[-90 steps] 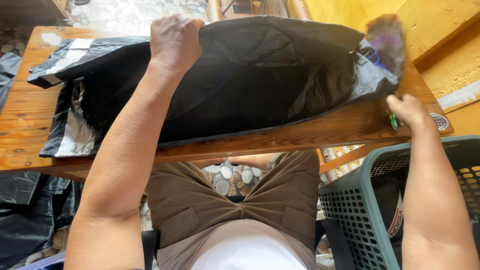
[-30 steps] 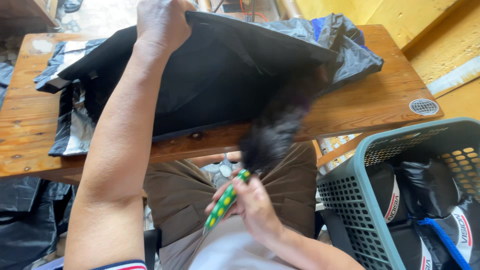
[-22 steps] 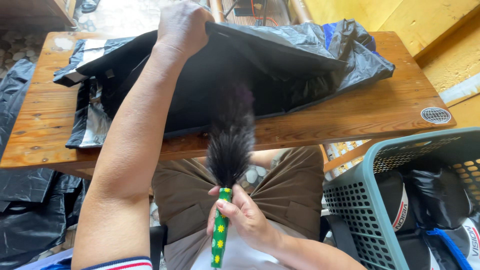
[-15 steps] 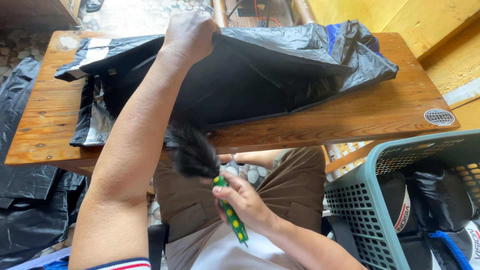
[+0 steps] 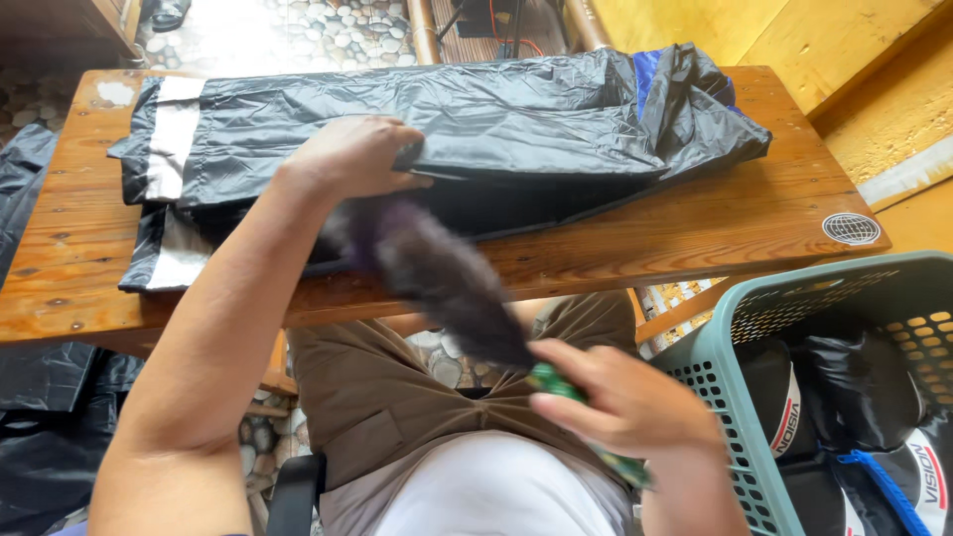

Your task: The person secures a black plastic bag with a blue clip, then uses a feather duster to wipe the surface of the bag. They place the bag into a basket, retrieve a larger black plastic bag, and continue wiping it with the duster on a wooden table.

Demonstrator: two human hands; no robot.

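A black waterproof garment (image 5: 476, 129) with white reflective bands and a bit of blue lining lies spread on a wooden table (image 5: 715, 228). My left hand (image 5: 352, 154) grips the garment's upper layer near its front edge and holds it lifted. My right hand (image 5: 620, 402) is closed around the green patterned handle of a black feather duster (image 5: 437, 278). Its blurred dark head points up and left, under the lifted layer, close to my left wrist. My brown trousers and white shirt fill the bottom of the view.
A grey-green plastic laundry basket (image 5: 725, 382) stands at my right, holding black folded garments with white and red bands. More black fabric (image 5: 45, 437) hangs at the lower left below the table. A round sticker (image 5: 851, 228) marks the table's right end. Pebbled floor lies beyond.
My right hand swung the duster from over my lap up toward the garment's front edge. My left hand lowered with the lifted layer toward the table's near side.
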